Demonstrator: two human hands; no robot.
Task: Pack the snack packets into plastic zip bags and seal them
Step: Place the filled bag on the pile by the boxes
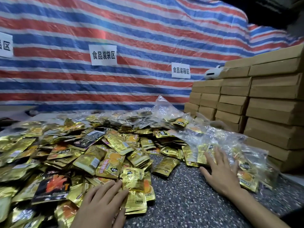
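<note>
Clock bearings are read from the middle of the view, 12 at top.

Snack packets [74,153]: loose heap of gold foil sachets from 7 to 10 o'clock, spilling toward the middle. A few black ones are mixed in. The largest black packet [52,186], with orange print, lies at 8 o'clock beside the left hand. The heap sits on a dark speckled surface [189,199], which is bare at 5 to 6 o'clock.

Left hand [102,199], 7 o'clock: palm down, fingers straight and close together, lying across packets at the heap's near edge. The fingertips touch one gold packet [133,180]. Nothing is gripped.

Right hand [220,173], 4 o'clock: palm down, fingers spread and straight, pressing flat on a clear zip bag [250,163]. No pinch, no curl. The bag holds gold packets, several showing through the film. Whether its zip is closed cannot be read.

More filled bags [144,116], 12 to 1 o'clock, behind the heap: clear plastic with gold and dark packets inside, count unclear. One crumpled plastic corner stands up at 1 o'clock.

Cardboard boxes [263,104], 2 to 3 o'clock: brown, closed, stacked in rows, contents not visible. A white object [212,73] sits on top of the stack, blurred.

Background: striped tarp [131,27] in red, blue and white, with three paper signs [103,55] fixed to it.
</note>
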